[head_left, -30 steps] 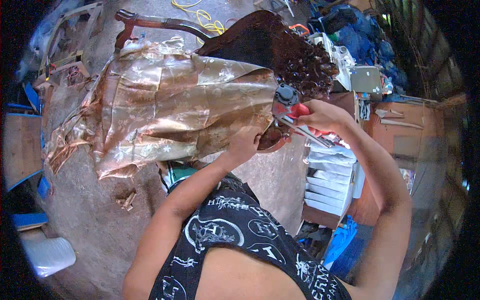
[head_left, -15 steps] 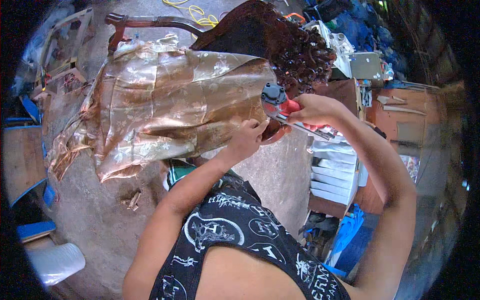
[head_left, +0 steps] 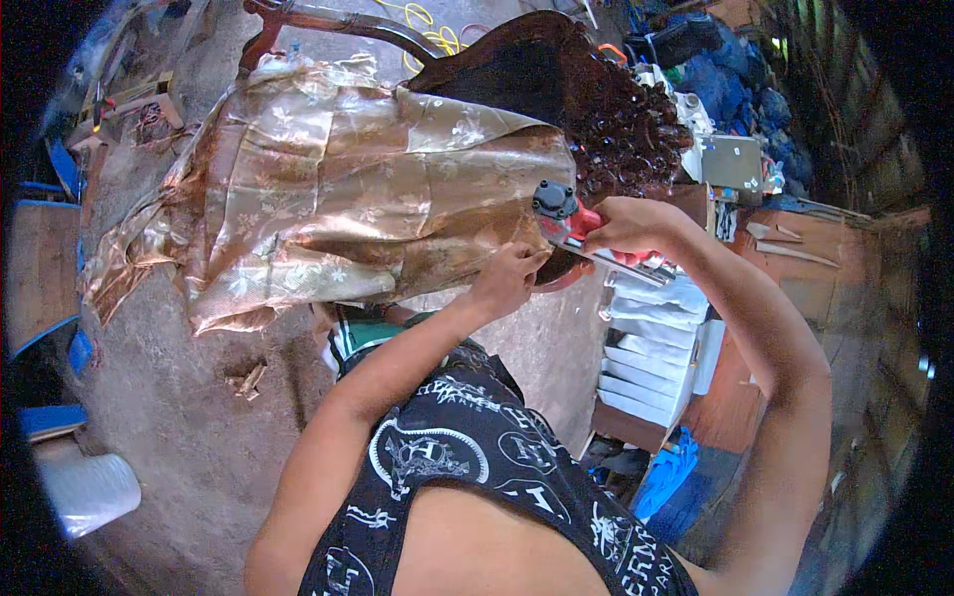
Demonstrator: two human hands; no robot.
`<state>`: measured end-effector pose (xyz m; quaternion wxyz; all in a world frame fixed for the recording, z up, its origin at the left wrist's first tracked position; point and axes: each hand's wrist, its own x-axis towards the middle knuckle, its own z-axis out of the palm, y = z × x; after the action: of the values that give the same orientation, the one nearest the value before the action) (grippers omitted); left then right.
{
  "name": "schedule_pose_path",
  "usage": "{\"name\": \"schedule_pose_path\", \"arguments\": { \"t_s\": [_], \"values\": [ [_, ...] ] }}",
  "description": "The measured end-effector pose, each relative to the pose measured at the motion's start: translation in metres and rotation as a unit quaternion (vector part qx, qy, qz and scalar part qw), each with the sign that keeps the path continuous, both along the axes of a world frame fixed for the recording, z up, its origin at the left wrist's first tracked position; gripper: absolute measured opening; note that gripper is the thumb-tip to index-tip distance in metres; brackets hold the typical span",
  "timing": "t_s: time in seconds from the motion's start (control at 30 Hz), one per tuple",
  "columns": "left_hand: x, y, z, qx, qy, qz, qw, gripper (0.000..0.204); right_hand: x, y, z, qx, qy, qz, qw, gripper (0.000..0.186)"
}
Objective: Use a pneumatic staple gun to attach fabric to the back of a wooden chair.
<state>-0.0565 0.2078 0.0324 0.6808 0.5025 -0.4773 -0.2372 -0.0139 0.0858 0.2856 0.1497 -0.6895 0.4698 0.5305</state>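
Observation:
Gold floral fabric [head_left: 328, 189] is draped over the seat of a dark carved wooden chair [head_left: 502, 72], its loose end hanging in folds at the left. My right hand [head_left: 641, 230] grips a red staple gun [head_left: 584, 223] with a dark grey head. The gun's nose sits at the fabric's right edge, over the chair's wooden rail [head_left: 564, 273]. My left hand [head_left: 505, 281] is closed at that same edge, just left of the gun, thumb and fingers pinching the fabric. The exact contact under the gun's nose is hidden.
A yellow hose [head_left: 422, 30] lies on the floor behind the chair. To the right stands a shelf with stacked white bundles [head_left: 646, 348] beside a wooden board [head_left: 785, 248]. A clear plastic roll [head_left: 94, 497] and blue-edged panels [head_left: 45, 273] line the left. A fabric scrap [head_left: 246, 380] lies on the floor.
The view has shifted slightly, so the chair and fabric appear farther right. My left hand stays at the fabric edge, and the staple gun remains in my right hand at the same corner.

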Motion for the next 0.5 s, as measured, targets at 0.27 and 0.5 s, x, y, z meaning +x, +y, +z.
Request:
{"name": "schedule_pose_path", "arguments": {
  "t_s": [0.27, 0.5],
  "values": [
    [-0.001, -0.001, -0.002, -0.003, 0.016, -0.015, 1.000, 0.031, 0.006, 0.006, -0.005, 0.005, 0.018, 0.029, 0.999, 0.031],
    [0.000, 0.003, 0.003, 0.013, 0.042, -0.034, 0.998, 0.029, 0.014, 0.009, -0.011, 0.012, 0.046, 0.071, 0.996, 0.032]
  ]
}}
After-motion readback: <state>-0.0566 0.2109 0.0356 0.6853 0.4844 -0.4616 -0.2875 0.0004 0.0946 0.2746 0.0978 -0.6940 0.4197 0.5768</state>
